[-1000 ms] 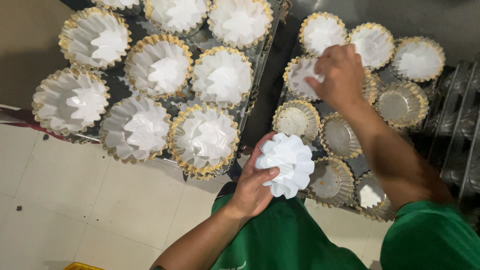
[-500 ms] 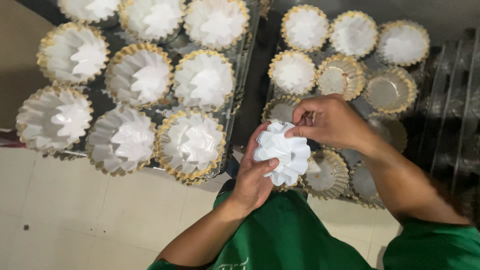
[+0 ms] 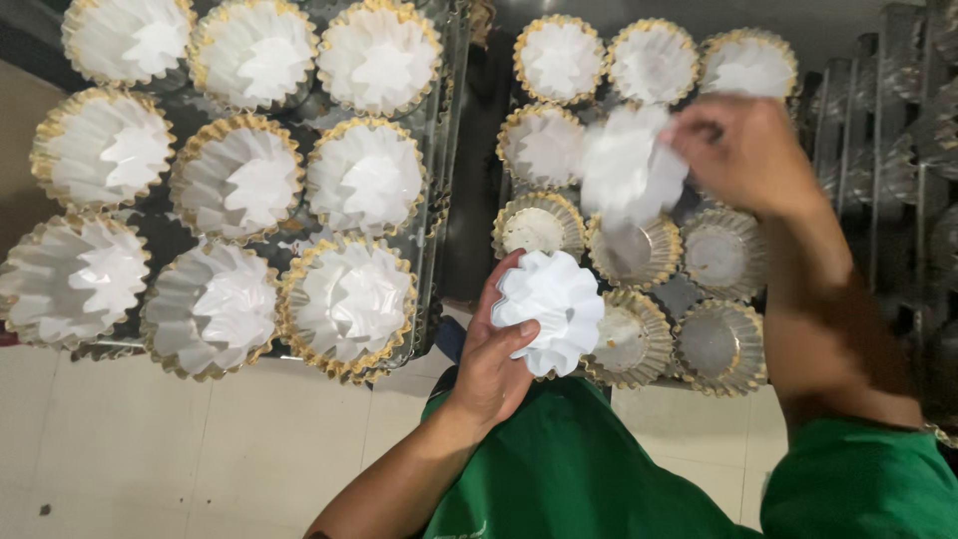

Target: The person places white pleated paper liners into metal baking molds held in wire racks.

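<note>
My left hand (image 3: 494,354) grips a stack of white fluted paper liners (image 3: 552,309) in front of my chest, over the near edge of the right tray (image 3: 689,294). My right hand (image 3: 743,150) pinches a single white paper liner (image 3: 627,170) and holds it, blurred, above the middle row of fluted metal moulds. Below it an unlined mould (image 3: 635,252) shows bare metal. The back row of that tray has paper in its moulds (image 3: 559,58). Several moulds in the front rows (image 3: 717,344) are bare.
A left tray (image 3: 439,150) holds large fluted moulds lined with white paper (image 3: 239,180), filling it in three rows. A dark gap separates the two trays. Stacked dark metal racks (image 3: 898,150) stand at the far right. Pale floor tiles (image 3: 200,449) lie below.
My right hand pulled one liner off the stack in my left hand and carried it up and right over the mould tray. The left hand with the stack stayed nearly still.
</note>
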